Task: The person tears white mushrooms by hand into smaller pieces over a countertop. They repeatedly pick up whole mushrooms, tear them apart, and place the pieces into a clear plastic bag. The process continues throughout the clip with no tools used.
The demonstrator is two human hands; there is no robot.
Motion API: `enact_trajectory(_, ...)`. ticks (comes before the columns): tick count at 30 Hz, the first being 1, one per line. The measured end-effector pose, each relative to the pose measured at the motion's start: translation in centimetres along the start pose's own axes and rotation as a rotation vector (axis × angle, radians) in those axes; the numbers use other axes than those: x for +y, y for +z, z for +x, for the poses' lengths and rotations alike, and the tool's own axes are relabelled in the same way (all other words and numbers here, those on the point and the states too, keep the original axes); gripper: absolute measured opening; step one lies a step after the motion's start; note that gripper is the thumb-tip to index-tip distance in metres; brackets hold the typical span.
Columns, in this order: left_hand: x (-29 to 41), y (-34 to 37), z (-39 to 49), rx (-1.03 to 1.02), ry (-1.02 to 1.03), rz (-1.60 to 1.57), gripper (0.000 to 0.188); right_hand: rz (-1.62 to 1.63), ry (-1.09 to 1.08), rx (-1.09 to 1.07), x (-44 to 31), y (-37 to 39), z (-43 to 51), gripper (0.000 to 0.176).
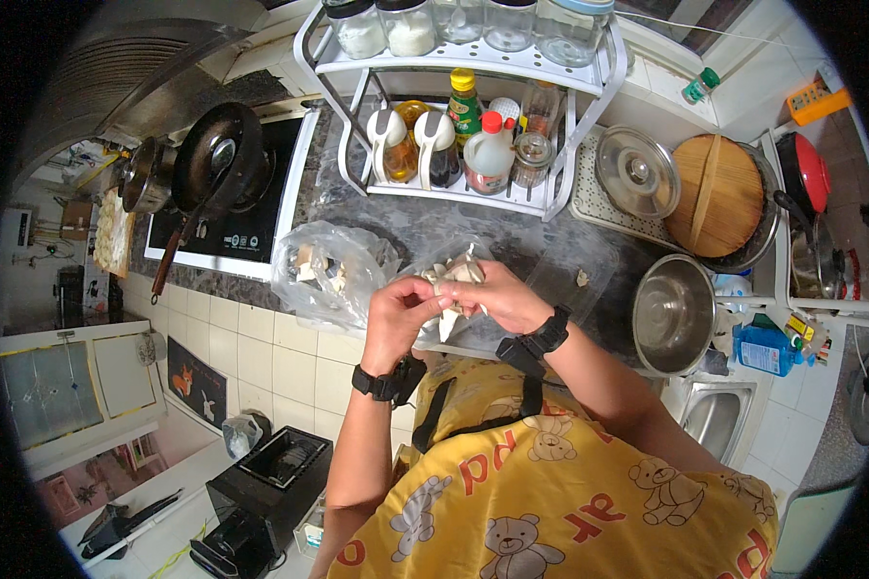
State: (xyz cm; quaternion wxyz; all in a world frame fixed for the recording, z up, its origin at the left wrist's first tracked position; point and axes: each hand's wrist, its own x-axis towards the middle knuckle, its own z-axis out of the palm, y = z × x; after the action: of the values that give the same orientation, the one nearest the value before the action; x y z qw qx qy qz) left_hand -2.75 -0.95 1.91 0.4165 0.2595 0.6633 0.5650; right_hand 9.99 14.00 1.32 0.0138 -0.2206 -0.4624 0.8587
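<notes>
My left hand [400, 316] and my right hand [503, 295] meet over the counter's front edge, both gripping pale pieces of mushroom [465, 272], or something much like it. A pointed white piece [447, 324] hangs below the fingers. Behind and under the hands lies a clear plastic bag [423, 257]. To the left, a second clear plastic bag [297, 242] holds more pale pieces [315, 269]. Right of my hands is a transparent tray or sheet [561, 271] with one small scrap [582, 278] on it. A steel bowl [673, 315] stands farther right.
A white two-tier rack [471, 61] with jars and sauce bottles stands behind. On the left, a wok [217, 159] sits on the black cooktop [253, 239], its handle jutting forward. A wooden lid [717, 195] and a glass lid [637, 170] are at right, near the sink [717, 412].
</notes>
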Motion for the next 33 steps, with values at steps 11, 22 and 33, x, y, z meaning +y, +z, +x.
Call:
enact_trajectory(11, -2.1, -0.3, -1.1, 0.160, 0.089, -0.393, 0.006, 0.297, -0.082, 0.146, 2.3, -0.9, -1.2, 0.018)
enact_trajectory(22, -1.6, -0.7, -1.6, -0.061, -0.037, -0.744, 0.024, 0.062, -0.122, -0.027, 2.0, 1.0, -1.2, 0.019)
enact_trajectory(33, -0.7, 0.3, -2.0, 0.131, -0.012, -0.262, 0.018, 0.074, -0.089, -0.006, 1.4, 2.0, -1.1, 0.015)
